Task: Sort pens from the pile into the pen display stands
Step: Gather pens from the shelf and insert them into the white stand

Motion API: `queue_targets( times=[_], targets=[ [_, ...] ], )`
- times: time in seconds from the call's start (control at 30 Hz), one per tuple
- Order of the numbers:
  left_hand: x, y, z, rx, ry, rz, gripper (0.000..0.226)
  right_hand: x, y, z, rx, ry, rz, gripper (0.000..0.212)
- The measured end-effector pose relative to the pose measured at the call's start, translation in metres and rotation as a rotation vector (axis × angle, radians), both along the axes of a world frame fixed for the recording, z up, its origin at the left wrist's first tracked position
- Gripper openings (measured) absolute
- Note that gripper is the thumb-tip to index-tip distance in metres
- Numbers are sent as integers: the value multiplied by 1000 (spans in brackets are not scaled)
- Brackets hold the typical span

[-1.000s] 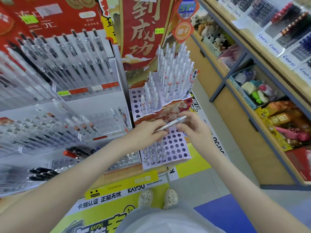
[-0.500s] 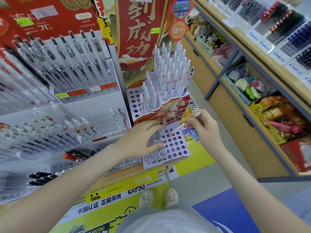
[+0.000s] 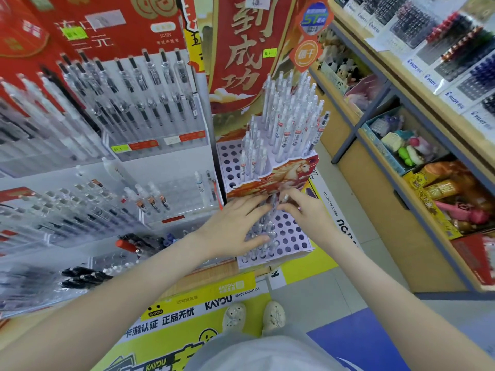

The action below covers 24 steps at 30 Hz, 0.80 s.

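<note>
Right hand (image 3: 308,212) pinching a pen (image 3: 285,197) at the back row of the lower tier (image 3: 290,238)

My right fingers curl round the pen, its end showing just under the horse-printed panel (image 3: 284,175), while my left hand (image 3: 233,231) lies flat with fingers spread on the standing pens (image 3: 263,236) beside it, gripping nothing; I judge the sort partly done, since the top tier (image 3: 292,121) looks packed, the middle tier (image 3: 230,167) has bare holes on its left, and the lower tier's right half is mostly empty holes, and I cannot see the pile itself; room is tight at the panel's overhang and against the standing pens, freer toward the stand's front right corner, with the shelf unit (image 3: 388,204) well apart
</note>
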State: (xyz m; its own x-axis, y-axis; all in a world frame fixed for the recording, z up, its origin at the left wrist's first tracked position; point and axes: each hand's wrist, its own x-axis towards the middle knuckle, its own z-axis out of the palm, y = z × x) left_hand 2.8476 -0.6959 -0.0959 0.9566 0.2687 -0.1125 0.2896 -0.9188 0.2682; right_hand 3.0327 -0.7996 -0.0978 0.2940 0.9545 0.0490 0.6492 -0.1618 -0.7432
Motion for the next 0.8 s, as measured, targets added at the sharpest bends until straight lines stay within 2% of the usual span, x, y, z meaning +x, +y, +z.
queue_targets(
  times=[0.1,0.2,0.4,0.53,0.67,0.8],
  targets=[
    [1,0,-3,0,-10,2,81,-7,-4,-14,-112,-1,14,9],
    [1,-1,-3,-4,-23,-7,82,-10,-1,-19,-139,10,-40,9],
    [0,-3,1,12,-57,-10,77,-17,9,-16,-257,-113,-52,11],
    [-13,-15,8,32,-156,29,66,-22,-3,-6,-308,-149,-123,29],
    [-48,-35,11,24,-240,92,51,-53,-34,18,-137,-196,-177,33],
    [-102,-70,16,-32,-271,210,50,-124,-60,42,132,-290,-63,30]
  ],
)
